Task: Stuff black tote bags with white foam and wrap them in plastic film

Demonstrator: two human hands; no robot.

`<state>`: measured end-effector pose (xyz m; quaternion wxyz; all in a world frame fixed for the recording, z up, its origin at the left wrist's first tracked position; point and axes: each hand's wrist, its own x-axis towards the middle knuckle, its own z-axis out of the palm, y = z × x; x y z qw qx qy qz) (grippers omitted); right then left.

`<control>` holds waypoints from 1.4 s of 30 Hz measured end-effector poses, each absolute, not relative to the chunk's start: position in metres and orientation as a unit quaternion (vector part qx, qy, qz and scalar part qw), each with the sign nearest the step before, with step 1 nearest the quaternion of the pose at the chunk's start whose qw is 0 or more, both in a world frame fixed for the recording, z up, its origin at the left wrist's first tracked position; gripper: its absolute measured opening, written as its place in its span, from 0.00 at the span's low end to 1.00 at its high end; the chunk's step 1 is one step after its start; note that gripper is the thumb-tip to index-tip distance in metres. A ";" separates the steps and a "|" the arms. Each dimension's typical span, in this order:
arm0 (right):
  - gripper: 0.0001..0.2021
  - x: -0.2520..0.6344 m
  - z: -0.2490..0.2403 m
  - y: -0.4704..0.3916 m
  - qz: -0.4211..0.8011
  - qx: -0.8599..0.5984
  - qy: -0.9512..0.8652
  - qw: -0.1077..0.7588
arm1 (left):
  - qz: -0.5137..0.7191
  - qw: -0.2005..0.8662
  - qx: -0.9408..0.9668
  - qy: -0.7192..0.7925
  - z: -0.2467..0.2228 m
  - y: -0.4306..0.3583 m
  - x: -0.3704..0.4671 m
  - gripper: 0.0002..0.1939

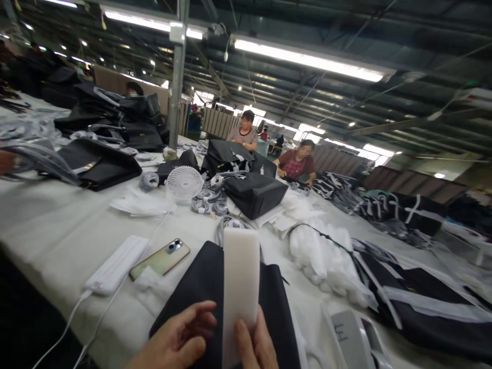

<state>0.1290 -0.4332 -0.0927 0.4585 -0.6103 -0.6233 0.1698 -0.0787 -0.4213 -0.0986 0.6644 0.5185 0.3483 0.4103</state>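
Observation:
My right hand grips a white foam-like strip near its lower end, thumb in front. The strip stands upright above a black bag that lies on the white-covered table in front of me. To the left of the strip is my left hand, its fingers loosely curled and apart, with nothing in it. It hovers over the bag's left side. The strip hides the middle of the bag. Behind the bag's top edge a wrapped grey strap shows in part.
A phone and a white power strip with cables lie at left. Beyond are a white fan and black bags. At right sit white padding and a grey-white device. Two people work across the table.

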 end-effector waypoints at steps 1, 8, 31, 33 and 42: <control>0.21 0.119 -0.091 -0.432 0.213 -0.583 -0.645 0.446 | 0.408 0.677 0.504 0.348 -0.097 -0.428 -0.075 0.30; 0.15 0.068 -0.074 -0.392 0.443 -0.423 -0.741 0.276 | 0.517 0.602 0.390 0.467 -0.099 -0.439 -0.101 0.20; 0.10 0.023 -0.128 -0.318 0.088 -0.165 -0.883 0.431 | 0.486 0.583 0.371 0.535 -0.105 -0.365 -0.170 0.17; 0.12 0.025 -0.128 -0.319 0.094 -0.172 -0.874 0.445 | 0.477 0.593 0.385 0.522 -0.102 -0.361 -0.168 0.14; 0.12 0.028 -0.129 -0.319 0.093 -0.174 -0.875 0.441 | 0.346 0.565 0.498 0.559 -0.102 -0.348 -0.157 0.10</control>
